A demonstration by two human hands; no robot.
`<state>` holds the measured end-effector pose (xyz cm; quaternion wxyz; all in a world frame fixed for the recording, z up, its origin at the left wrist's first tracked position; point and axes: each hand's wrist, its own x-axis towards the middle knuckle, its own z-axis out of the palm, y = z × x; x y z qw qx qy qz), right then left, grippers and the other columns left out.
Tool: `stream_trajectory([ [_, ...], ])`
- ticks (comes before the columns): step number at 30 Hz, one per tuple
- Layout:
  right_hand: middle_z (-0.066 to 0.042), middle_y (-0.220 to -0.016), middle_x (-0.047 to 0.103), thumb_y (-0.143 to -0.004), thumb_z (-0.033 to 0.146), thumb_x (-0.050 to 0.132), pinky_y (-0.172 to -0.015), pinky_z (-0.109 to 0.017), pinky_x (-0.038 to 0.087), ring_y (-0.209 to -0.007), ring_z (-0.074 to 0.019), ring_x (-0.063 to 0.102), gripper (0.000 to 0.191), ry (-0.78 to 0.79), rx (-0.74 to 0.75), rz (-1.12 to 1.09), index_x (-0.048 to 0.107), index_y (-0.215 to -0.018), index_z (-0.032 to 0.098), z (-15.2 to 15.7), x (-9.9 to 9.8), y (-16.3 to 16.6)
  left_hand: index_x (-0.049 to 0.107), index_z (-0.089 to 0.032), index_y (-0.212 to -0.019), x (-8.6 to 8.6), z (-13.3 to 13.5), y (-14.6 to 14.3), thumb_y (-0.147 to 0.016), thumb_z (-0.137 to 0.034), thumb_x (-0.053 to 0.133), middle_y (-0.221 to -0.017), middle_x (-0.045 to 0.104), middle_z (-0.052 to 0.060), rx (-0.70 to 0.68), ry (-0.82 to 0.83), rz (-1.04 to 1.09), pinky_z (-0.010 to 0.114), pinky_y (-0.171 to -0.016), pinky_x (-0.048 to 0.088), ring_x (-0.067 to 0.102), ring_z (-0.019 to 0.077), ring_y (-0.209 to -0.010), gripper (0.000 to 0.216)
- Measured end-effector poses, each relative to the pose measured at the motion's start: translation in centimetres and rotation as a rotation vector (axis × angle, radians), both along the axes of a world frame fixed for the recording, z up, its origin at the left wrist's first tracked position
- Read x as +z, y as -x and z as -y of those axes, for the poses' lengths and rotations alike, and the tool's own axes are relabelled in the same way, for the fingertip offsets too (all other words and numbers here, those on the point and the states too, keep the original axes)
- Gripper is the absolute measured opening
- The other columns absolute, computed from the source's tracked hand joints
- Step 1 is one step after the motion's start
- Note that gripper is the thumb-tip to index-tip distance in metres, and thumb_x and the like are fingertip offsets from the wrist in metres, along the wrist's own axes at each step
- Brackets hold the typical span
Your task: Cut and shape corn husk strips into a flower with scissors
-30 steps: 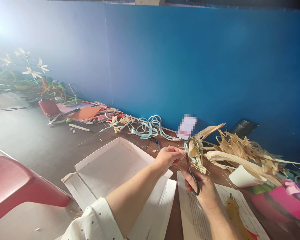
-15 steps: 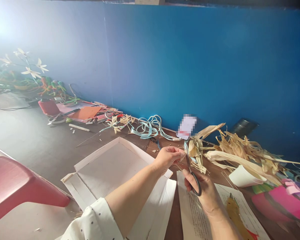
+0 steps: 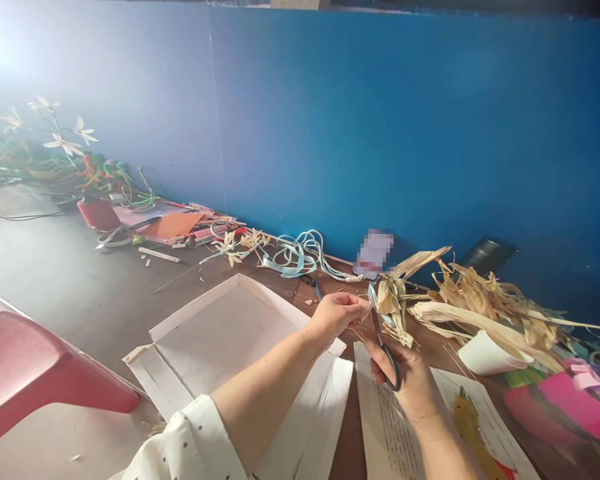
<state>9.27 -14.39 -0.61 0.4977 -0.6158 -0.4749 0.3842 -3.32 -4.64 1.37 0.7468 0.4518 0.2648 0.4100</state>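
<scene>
My right hand (image 3: 405, 380) is closed around a pair of scissors (image 3: 389, 360) with black handles, the blades pointing up and away from me. My left hand (image 3: 337, 313) is closed in a pinch on a small pale piece (image 3: 369, 307), mostly hidden by the fingertips, that looks like dried husk. The scissor blades are right beside those fingertips; whether they touch the piece I cannot tell. Just beyond the hands lies a bunch of dried corn husks (image 3: 393, 300). Under my left forearm is an open white cardboard box (image 3: 220, 333).
Printed sheets (image 3: 387, 427) lie below my right hand, a mustard-coloured tool (image 3: 467, 427) on them. A white cup (image 3: 493, 353) lies tipped at the right, near a pink container (image 3: 555, 407). Light-blue ribbon (image 3: 295, 260) and husk flowers (image 3: 229, 247) lie along the wall. A red chair (image 3: 40, 360) stands left.
The scissors' blades have shifted slightly at my left fingertips. Both hands stay in nearly the same place, and nothing else has visibly moved.
</scene>
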Motion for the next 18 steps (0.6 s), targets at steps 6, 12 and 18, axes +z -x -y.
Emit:
stream_trajectory([
  [6, 0.003, -0.049, 0.053, -0.064, 0.044, 0.077, -0.046, -0.025, 0.034, -0.046, -0.0129, 0.045, 0.027, 0.013, -0.024, -0.013, 0.065, -0.064, 0.019, -0.01, -0.04, 0.02, 0.059, -0.011, -0.067, -0.02, 0.01, 0.03, -0.057, -0.042, 0.076, -0.058, 0.049, -0.002, 0.002, -0.001, 0.011, 0.02, -0.052, 0.028, 0.039, 0.0046, -0.053, 0.038],
  [12, 0.003, -0.052, 0.056, -0.059, 0.044, 0.081, -0.046, -0.024, 0.036, -0.048, -0.0125, 0.048, 0.037, 0.011, -0.163, -0.16, 0.071, -0.085, 0.02, -0.34, -0.12, 0.17, 0.058, -0.011, -0.065, -0.12, 0.08, 0.09, -0.059, -0.044, 0.075, -0.058, 0.046, -0.002, -0.027, -0.029, 0.019, 0.021, -0.052, 0.023, 0.036, 0.0044, -0.053, 0.037],
  [18, 0.002, -0.055, 0.059, -0.051, 0.048, 0.083, -0.043, -0.024, 0.038, -0.049, -0.0136, 0.052, 0.052, 0.004, -0.32, -0.228, 0.073, -0.092, 0.018, -0.58, 0.38, 0.45, 0.059, -0.011, -0.066, 0.28, 0.27, 0.31, -0.059, -0.044, 0.075, -0.06, 0.048, -0.002, -0.041, -0.024, 0.013, 0.021, -0.053, 0.025, 0.037, 0.0046, -0.054, 0.038],
])
